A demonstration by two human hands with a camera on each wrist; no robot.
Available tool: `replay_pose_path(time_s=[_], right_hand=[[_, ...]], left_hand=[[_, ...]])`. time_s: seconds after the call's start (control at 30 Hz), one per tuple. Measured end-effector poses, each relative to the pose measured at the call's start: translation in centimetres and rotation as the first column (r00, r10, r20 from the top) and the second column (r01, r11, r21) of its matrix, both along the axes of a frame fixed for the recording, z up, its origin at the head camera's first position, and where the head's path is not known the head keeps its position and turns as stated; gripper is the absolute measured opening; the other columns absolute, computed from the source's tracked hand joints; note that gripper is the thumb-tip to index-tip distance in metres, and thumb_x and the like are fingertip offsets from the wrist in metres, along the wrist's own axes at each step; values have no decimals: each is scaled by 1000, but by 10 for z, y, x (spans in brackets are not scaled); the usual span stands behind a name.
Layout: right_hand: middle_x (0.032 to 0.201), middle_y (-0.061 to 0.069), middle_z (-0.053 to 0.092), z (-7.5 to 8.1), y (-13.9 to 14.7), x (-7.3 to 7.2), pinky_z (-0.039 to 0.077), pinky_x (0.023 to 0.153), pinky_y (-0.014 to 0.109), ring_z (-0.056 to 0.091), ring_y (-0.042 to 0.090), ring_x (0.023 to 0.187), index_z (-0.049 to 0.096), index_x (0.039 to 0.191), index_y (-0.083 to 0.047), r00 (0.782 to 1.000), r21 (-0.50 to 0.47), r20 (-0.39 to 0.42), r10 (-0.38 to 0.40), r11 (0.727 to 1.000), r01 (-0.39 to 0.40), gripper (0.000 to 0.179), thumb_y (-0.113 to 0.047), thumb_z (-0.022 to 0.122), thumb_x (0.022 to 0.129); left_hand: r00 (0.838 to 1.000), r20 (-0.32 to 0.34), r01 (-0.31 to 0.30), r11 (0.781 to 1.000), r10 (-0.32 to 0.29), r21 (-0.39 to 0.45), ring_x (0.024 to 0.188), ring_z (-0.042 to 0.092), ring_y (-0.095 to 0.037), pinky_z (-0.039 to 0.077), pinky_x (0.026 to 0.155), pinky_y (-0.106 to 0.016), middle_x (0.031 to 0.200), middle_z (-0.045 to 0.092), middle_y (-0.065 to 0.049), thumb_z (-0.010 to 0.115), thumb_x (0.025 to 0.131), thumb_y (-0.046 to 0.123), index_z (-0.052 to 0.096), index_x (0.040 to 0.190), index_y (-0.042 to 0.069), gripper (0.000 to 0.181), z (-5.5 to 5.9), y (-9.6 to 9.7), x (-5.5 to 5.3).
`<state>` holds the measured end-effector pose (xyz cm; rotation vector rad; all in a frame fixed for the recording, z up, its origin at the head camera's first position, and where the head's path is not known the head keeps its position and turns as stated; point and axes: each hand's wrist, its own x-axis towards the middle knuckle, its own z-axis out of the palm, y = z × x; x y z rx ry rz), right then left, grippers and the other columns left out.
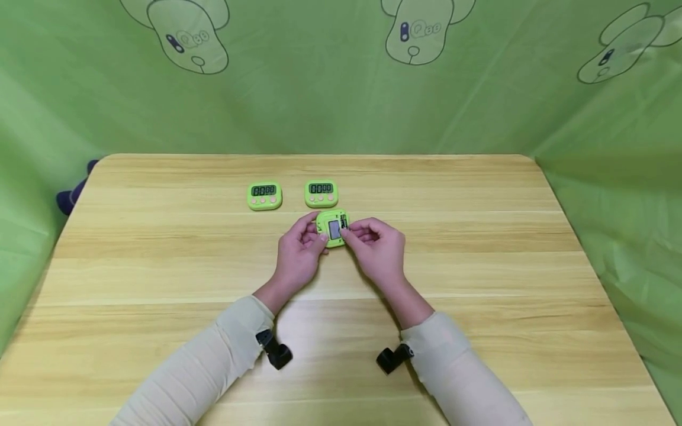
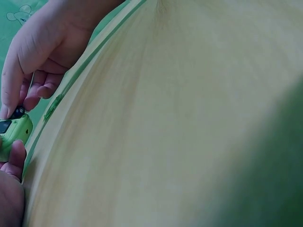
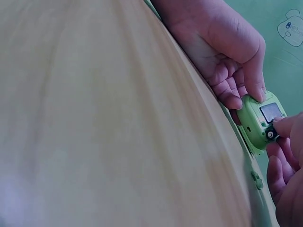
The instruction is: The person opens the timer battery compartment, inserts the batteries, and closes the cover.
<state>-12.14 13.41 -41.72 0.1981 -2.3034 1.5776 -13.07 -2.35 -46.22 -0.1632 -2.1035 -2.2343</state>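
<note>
My left hand [image 1: 298, 253] holds a green digital timer [image 1: 324, 218] by its left side, thumb on the face turned up. That face bears a grey rectangle [image 1: 334, 229] and dark markings, and no digits show on it. On the opposite edge, my right hand [image 1: 382, 248] pinches with thumb and fingers. Under the right thumb, in the right wrist view, sits a small black part [image 3: 271, 134] with a shiny round spot; whether it is fixed to the timer I cannot tell. The right fingertips are partly hidden behind the timer [image 3: 253, 124].
Two more green timers, one on the left [image 1: 264, 205] and one on the right [image 1: 321, 202], lie display up just beyond my hands. The wooden table [image 1: 479, 284] ends at a green patterned curtain [image 1: 330, 100]. Something dark purple [image 1: 66, 201] shows past the left edge.
</note>
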Motion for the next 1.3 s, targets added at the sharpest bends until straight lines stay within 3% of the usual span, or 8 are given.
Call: replay_pose_path(time_s=[0.13, 0.3, 0.43, 0.6, 0.77, 1.1, 1.2, 1.3], right_hand=[[74, 15, 69, 0, 1, 0, 56, 55, 17, 63, 24, 61, 71, 81, 8, 999, 17, -29, -19, 1000, 20, 12, 3, 82, 80], [85, 23, 69, 5, 9, 3, 56, 57, 17, 63, 32, 67, 69, 92, 13, 998, -52, 37, 43, 998, -41, 14, 9, 78, 81], [100, 26, 69, -10, 22, -2, 54, 55, 18, 63, 35, 70, 69, 109, 11, 985, -47, 111, 132, 991, -127, 31, 9, 80, 80], [106, 15, 72, -30, 30, -9, 57, 55, 22, 65, 26, 69, 68, 124, 0, 972, 22, 122, 202, 978, -206, 44, -3, 82, 82], [99, 10, 73, -32, 27, -13, 57, 57, 21, 64, 21, 70, 70, 121, -2, 972, 26, 137, 192, 980, -197, 39, -6, 81, 84], [89, 9, 71, -32, 25, -20, 52, 53, 18, 58, 18, 65, 69, 111, 0, 963, -77, 214, 164, 986, -151, 31, 0, 81, 83], [90, 8, 72, -31, 26, -20, 54, 54, 19, 61, 20, 65, 71, 112, -1, 965, -66, 204, 166, 986, -155, 30, -5, 82, 84], [90, 7, 73, -28, 31, -19, 57, 58, 22, 63, 21, 68, 73, 108, -1, 977, -5, 183, 108, 994, -109, 28, -7, 83, 82]], left_hand=[[1000, 16, 0, 1000, 0, -1, 72, 64, -28, 63, 65, -35, 99, 63, -18, 62, 91, -13, 54, 137, -4, 48, 1, 0, 0], [999, 42, -2, 1000, 2, 2, 72, 64, -28, 63, 66, -34, 100, 63, -17, 61, 91, -12, 53, 139, -3, 49, 1, -1, 0], [999, 52, 1, 1000, -2, 7, 73, 64, -28, 63, 66, -35, 100, 62, -17, 61, 91, -12, 53, 139, -3, 49, 2, -2, -1], [998, 63, 9, 1000, -11, 16, 71, 63, -28, 63, 64, -34, 98, 63, -17, 62, 92, -11, 54, 138, -3, 48, 2, -2, -1], [998, 59, 22, 1000, -23, 15, 64, 61, -24, 62, 59, -31, 92, 63, -16, 62, 92, -10, 52, 140, -6, 48, 2, -2, -1], [998, 35, 50, 999, -49, -22, 64, 61, -26, 61, 57, -31, 92, 65, -16, 62, 92, -10, 54, 140, -4, 48, 1, -2, -2], [998, 52, 42, 999, -42, -3, 67, 62, -25, 62, 59, -31, 95, 64, -17, 61, 93, -10, 53, 140, -4, 48, 2, -3, -1], [997, 69, 36, 999, -37, 14, 68, 62, -24, 62, 62, -32, 97, 63, -16, 61, 93, -10, 53, 139, -4, 47, 3, -2, -1]])
